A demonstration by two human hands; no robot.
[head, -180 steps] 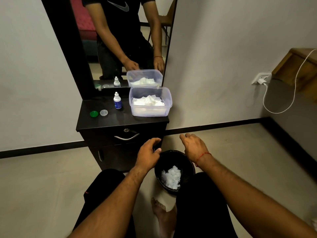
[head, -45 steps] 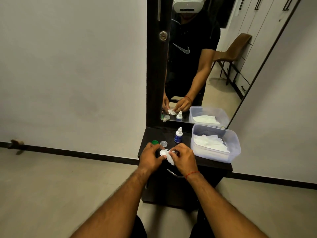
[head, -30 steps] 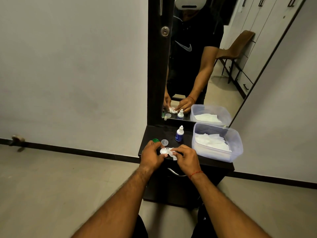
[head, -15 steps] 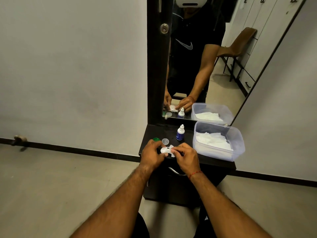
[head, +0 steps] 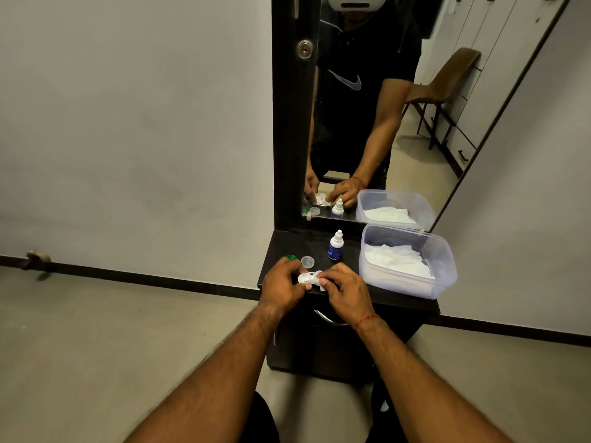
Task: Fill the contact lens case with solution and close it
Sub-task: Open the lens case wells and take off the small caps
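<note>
Little changes: your left hand (head: pixel 281 282) and right hand (head: pixel 347 294) keep their fingers curled on the open lens case (head: pixel 307 278) between them, the right also pinching a tissue scrap (head: pixel 323 284), while the solution bottle (head: pixel 335 246) beyond them stands untouched on the worktop (head: pixel 307 243), so filling hasn't begun.

One left hand (head: pixel 281 284) and one right hand (head: pixel 345 290), two in all, are holding one lens case (head: pixel 308 278). One cabinet (head: pixel 287 244) is carrying one solution bottle (head: pixel 335 246), two loose caps, namely one green cap (head: pixel 291 257) and one clear cap (head: pixel 307 260), and one plastic tub (head: pixel 399 286).
</note>
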